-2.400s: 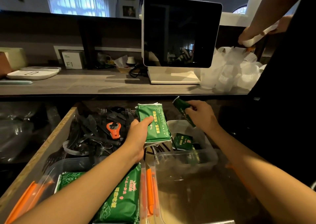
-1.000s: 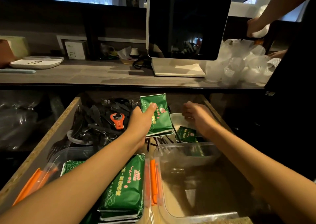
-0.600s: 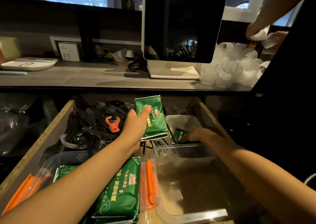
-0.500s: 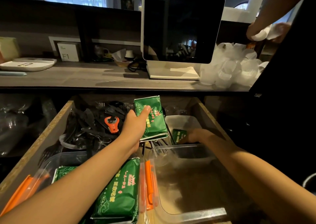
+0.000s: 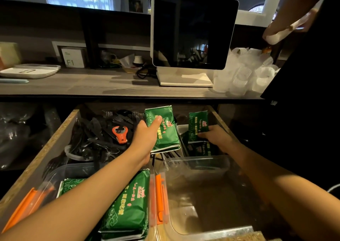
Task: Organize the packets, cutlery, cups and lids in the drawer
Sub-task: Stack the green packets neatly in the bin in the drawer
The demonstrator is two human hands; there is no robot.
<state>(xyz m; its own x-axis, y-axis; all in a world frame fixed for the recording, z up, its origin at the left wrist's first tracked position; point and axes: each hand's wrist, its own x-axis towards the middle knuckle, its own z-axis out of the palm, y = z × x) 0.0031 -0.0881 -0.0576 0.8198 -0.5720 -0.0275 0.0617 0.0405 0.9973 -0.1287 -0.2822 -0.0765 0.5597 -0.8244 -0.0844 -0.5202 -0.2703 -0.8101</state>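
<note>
A café or takeaway shop counter is shown, staff side. A point-of-sale touchscreen (image 5: 193, 29) on a white stand is set near the countertop's (image 5: 92, 84) right end, w/ clear disposable cups (image 5: 244, 75) stacked beside it. Under the front edge, an open drawer (image 5: 46, 148) is filled w/ black plastic cutlery (image 5: 95, 130) and green sealed packets (image 5: 128, 207) in clear tubs. A white tray (image 5: 27, 72) is set at the left end.

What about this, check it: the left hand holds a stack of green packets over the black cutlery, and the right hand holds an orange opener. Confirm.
Not quite. In the head view the right hand holds a small green packet, not the orange opener, which lies untouched among the black cutlery. The left hand does hold the stack of green packets.
</note>
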